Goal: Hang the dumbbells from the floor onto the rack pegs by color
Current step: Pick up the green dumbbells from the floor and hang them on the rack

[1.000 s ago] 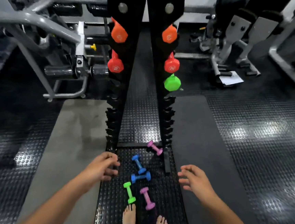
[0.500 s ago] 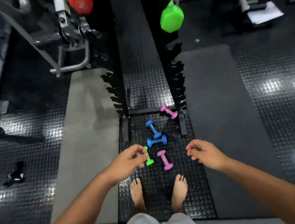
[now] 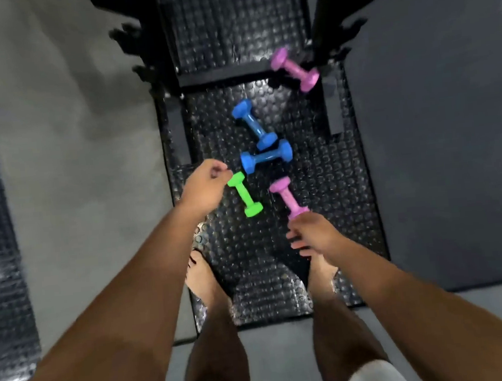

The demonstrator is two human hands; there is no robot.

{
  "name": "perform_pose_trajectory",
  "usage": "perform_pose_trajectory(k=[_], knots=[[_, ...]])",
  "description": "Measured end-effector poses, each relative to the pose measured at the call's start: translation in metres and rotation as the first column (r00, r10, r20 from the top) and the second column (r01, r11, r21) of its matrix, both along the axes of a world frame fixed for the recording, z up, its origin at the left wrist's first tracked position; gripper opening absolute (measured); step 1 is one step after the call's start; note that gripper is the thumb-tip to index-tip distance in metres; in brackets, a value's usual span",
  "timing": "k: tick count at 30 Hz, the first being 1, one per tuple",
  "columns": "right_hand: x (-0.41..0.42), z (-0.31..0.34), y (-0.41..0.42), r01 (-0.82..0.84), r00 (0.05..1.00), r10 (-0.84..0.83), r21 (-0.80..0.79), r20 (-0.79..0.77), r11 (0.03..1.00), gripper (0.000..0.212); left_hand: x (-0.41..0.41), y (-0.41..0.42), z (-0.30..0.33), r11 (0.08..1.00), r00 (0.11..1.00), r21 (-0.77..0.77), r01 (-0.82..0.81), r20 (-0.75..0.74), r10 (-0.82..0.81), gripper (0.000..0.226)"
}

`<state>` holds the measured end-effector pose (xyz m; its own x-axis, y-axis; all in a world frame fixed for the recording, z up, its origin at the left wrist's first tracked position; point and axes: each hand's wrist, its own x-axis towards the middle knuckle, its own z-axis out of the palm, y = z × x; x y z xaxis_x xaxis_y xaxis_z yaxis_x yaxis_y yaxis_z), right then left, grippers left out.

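Note:
Several small dumbbells lie on the studded black mat [image 3: 351, 212] in the head view. A green dumbbell [image 3: 245, 195] is nearest my left hand [image 3: 205, 185], whose curled fingertips reach its upper end; the dumbbell still rests on the mat. Right of it lies a pink dumbbell [image 3: 288, 197]; my right hand [image 3: 311, 233] hovers over its near end with fingers apart, not closed on it. Two blue dumbbells [image 3: 254, 126] [image 3: 266, 157] touch just beyond. A second pink dumbbell [image 3: 294, 69] lies by the rack's right upright. Only the rack's lowest black pegs [image 3: 137, 51] show.
The rack's base crossbar [image 3: 218, 76] and two feet [image 3: 177, 130] frame the dumbbells. My bare left foot [image 3: 203, 279] and right foot [image 3: 320, 272] stand on the mat below the hands. A grey mat [image 3: 72, 145] lies to the left, a darker one [image 3: 435, 128] to the right.
I have bent lower and the view has tilted straight down; the hung dumbbells have left the frame. My left hand reached the green dumbbell's end, and my right hand moved over the near pink one.

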<state>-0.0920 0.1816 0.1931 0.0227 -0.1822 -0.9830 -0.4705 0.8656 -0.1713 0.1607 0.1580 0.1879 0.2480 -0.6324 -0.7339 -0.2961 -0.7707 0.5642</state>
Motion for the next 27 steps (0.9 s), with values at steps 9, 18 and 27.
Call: perform_pose_trajectory(k=[9,18,27], knots=[[0.072,-0.230,0.012,0.343,0.937,-0.347,0.297,-0.042,0.891,0.047,0.003,-0.001,-0.248,0.965,0.977,0.174,0.198,0.047,-0.209,0.044],[0.102,-0.268,0.034,0.582,0.813,-0.574,0.117,-0.098,0.805,0.037,-0.035,0.009,-0.268,0.998,0.988,0.032,0.055,0.141,-0.059,0.047],[0.054,-0.036,0.059,0.720,0.685,-0.727,0.119,0.041,0.684,0.034,-0.023,0.058,0.039,0.924,0.999,-0.380,-0.043,-0.023,0.037,0.057]])
